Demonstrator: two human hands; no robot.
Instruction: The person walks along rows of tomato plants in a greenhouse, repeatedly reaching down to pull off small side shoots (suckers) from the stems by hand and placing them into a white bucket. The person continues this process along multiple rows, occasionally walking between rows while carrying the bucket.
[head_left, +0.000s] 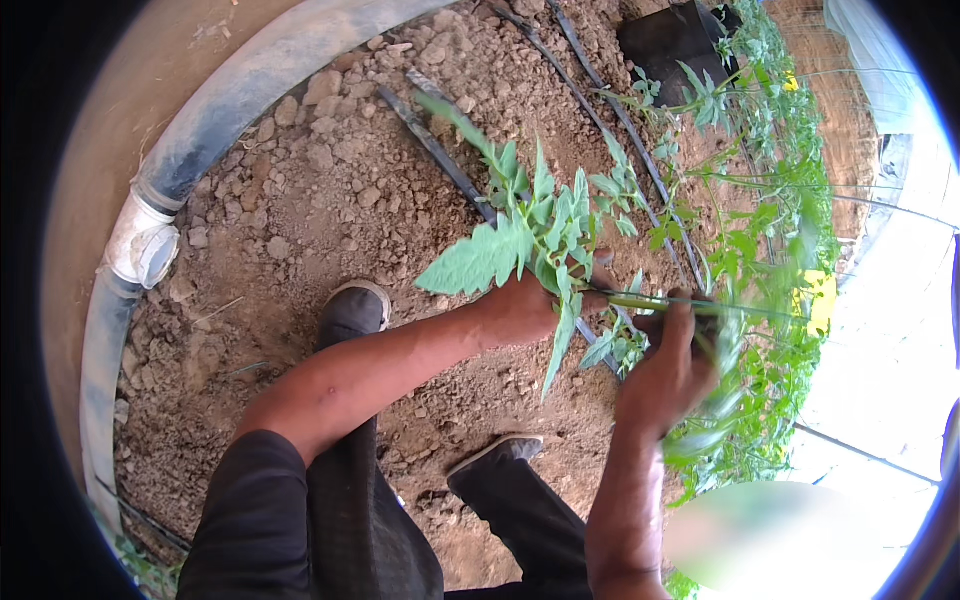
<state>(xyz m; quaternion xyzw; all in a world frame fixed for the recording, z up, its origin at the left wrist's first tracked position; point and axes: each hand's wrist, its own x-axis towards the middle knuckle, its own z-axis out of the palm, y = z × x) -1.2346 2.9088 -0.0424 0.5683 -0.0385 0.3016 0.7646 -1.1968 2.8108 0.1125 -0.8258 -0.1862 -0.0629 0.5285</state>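
Observation:
A leafy plant, probably tomato, has its green stem (636, 302) stretched between my two hands. My left hand (525, 309) closes around the upper stem, its fingers partly hidden by serrated leaves (480, 256). Further along, my right hand (667, 367) grips the same stem with the thumb across it. A thin green twine (757, 308) runs beside the stem and off to the right. Motion blurs the leaves near my right wrist.
Black drip lines (442, 150) cross the cloddy soil (300, 217). A thick pipe (225, 90) with a white fitting (142, 236) curves along the left. More plants (780, 225) with yellow cards (817, 300) line the right. A black container (675, 49) sits at the top. My shoes (352, 311) stand on the soil.

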